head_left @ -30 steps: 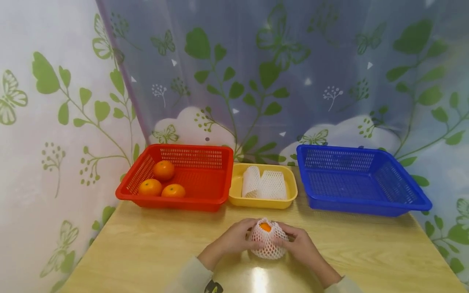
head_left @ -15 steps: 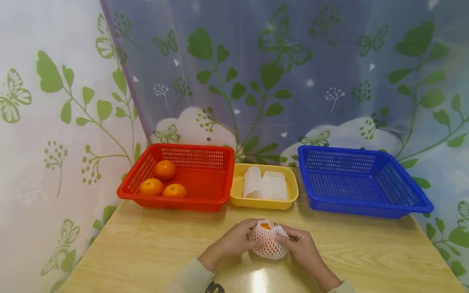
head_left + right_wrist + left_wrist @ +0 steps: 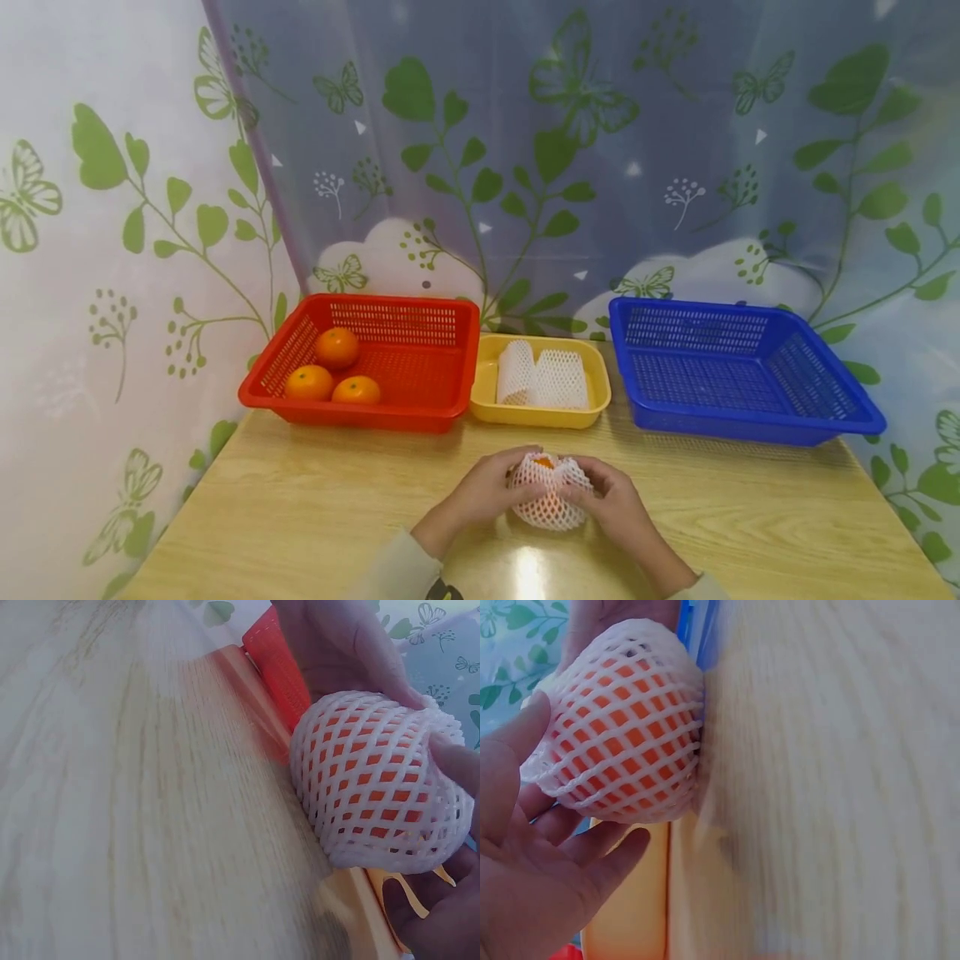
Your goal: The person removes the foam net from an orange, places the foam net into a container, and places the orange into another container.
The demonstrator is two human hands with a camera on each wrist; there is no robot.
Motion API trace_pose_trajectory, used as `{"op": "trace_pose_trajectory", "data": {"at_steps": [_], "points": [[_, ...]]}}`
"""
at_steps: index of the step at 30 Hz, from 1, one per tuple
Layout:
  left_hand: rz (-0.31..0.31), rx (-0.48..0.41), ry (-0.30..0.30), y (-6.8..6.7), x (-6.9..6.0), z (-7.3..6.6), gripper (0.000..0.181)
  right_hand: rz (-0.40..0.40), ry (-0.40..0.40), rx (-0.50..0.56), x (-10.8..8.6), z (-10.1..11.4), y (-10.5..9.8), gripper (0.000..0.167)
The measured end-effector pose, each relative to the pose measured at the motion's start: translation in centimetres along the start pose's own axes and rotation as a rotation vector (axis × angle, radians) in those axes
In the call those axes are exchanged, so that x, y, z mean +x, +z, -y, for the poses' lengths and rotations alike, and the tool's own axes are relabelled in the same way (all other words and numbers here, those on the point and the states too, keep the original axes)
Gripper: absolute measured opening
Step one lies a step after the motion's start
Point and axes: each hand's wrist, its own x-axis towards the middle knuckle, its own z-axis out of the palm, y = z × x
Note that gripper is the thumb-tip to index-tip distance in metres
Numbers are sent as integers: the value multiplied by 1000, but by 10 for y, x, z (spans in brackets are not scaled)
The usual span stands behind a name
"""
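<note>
On the table in front of me sits an orange (image 3: 543,462) inside a white foam net sleeve (image 3: 551,510). A small patch of the fruit shows through the sleeve's open top, and more shows through the mesh in both wrist views. My left hand (image 3: 486,487) holds the sleeve's left side, its thumb (image 3: 532,724) pressed on the mesh near the rim. From the right, my right hand (image 3: 618,504) pinches the rim, with its thumb (image 3: 456,761) on the near side. Some fingertips are hidden behind the sleeve.
A red basket (image 3: 420,412) at the back left holds three oranges. Beside it, a yellow tray (image 3: 536,417) contains white foam net sleeves (image 3: 558,379). At the back right stands a blue basket (image 3: 742,417). A patterned curtain (image 3: 480,167) hangs behind the table.
The sleeve's rim has been drawn inward around the top, so less of the orange shows than a second ago. Both hands stay at its sides, with small finger shifts.
</note>
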Motion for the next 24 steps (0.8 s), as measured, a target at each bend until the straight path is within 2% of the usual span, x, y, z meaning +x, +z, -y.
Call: {"op": "trace_pose_trajectory", "data": {"at_steps": [5,8,11,14,18,24], "points": [[-73,-18,21,4,-3,0,46,62,-16,35,1,-1,2,55],[-164,-14,45,7,-2,-1,38,66,-10,38,3,0,5,58],[-273,-7,45,11,-1,-2,30,51,4,13,3,1,9,54],[-338,-4,32,13,-1,-3,27,46,23,-16,2,2,11,52],[-326,-10,30,12,-1,-1,29,39,46,-40,1,4,11,53],[-226,-88,33,8,-3,1,37,50,46,-38,-1,2,10,48]]}}
